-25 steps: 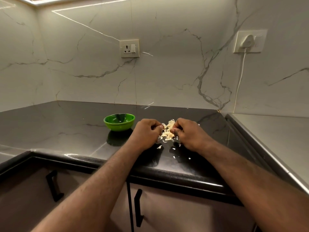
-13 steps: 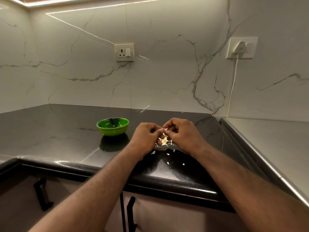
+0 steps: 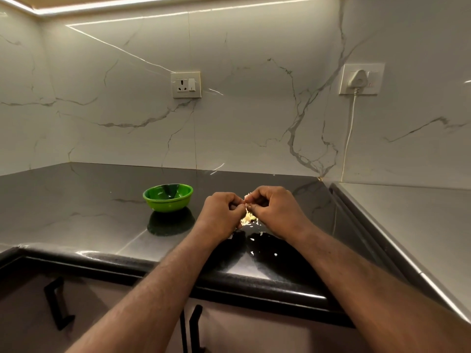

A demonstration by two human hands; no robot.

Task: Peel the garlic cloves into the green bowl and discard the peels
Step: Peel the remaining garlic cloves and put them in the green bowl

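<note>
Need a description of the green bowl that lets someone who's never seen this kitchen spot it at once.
Find the black counter under the marble wall. Just left of the left hand, which with the right hand pinches garlic above pale peels, stands the bowl. It is the only vessel there, and the only green thing.
</note>
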